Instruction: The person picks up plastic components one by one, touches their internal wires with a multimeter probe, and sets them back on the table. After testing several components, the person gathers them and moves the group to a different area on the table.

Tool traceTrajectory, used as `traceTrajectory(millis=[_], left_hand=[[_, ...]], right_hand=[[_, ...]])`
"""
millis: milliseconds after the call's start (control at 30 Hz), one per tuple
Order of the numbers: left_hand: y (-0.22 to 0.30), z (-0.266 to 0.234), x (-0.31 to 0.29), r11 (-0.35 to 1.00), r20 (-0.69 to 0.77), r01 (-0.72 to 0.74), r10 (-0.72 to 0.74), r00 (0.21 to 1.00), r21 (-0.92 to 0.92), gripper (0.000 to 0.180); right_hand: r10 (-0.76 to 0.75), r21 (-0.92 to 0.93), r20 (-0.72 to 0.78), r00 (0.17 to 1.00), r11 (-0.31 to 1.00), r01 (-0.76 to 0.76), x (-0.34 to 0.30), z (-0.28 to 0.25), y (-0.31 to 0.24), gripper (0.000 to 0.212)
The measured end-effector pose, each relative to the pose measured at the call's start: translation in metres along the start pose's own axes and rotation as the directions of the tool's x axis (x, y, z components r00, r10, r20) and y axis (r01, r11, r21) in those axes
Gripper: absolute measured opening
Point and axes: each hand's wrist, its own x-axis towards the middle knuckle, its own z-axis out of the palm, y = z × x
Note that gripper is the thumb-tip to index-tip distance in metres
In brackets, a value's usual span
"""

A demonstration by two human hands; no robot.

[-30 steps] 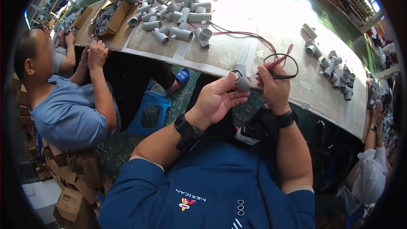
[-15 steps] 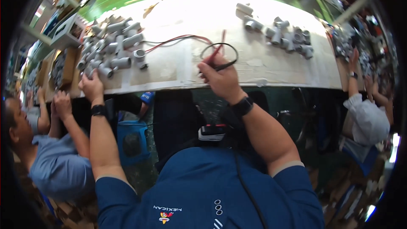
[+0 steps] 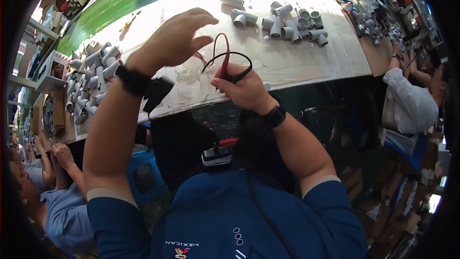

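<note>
The left hand [image 3: 172,43] is held over the worktable at 10 o'clock from the right hand [image 3: 247,91]; its fingers [image 3: 203,18] are extended, with the thumb [image 3: 203,43] spread well apart from them. Its palm side is partly hidden. In the right hand, a red probe [image 3: 223,71] and a black probe [image 3: 239,76] are clamped between thumb and curled fingers, and their tips are pointed toward 8 o'clock. Above that hand, a black lead [image 3: 232,53] is looped and a red lead [image 3: 221,34] is arched toward 11 o'clock.

The near edge of the worktable [image 3: 330,67] is crossed by the right hand and is seen running toward 3 and 8 o'clock. From the right hand, grey pipe fittings [image 3: 296,33] are clustered between 1 and 2 o'clock, and a grey pile [image 3: 99,74] is heaped at 9 o'clock. Bare tabletop is left at 2 to 3 o'clock.
</note>
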Motion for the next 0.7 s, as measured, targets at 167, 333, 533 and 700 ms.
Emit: traceTrajectory(millis=[167, 333, 533, 700], left_hand=[[-0.05, 0.073, 0.103, 0.98, 0.166, -0.161, 0.141, 0.976, 0.118, 0.053], [-0.042, 0.093, 0.135, 0.991, 0.315, -0.105, 0.073, 0.946, 0.087, 0.057], [-0.03, 0.068, 0.104, 0.971, 0.156, 0.21, -0.226, 0.962, 0.112, 0.06], [-0.03, 0.034, 0.0, 0.811, 0.019, 0.484, -0.507, 0.862, -0.327, 0.058]], right_hand=[[-0.032, 0.108, 0.056, 0.998, 0.994, 0.026, 0.002, 0.001, 0.0, 0.012], [-0.071, 0.034, 0.07, 0.995, 0.997, 0.069, 0.003, -0.006, 0.002, 0.011], [-0.028, 0.12, 0.074, 0.997, 0.993, 0.019, 0.0, -0.004, 0.001, 0.011], [0.174, 0.214, 0.026, 0.984, 0.961, -0.175, -0.002, -0.002, -0.01, 0.01]])
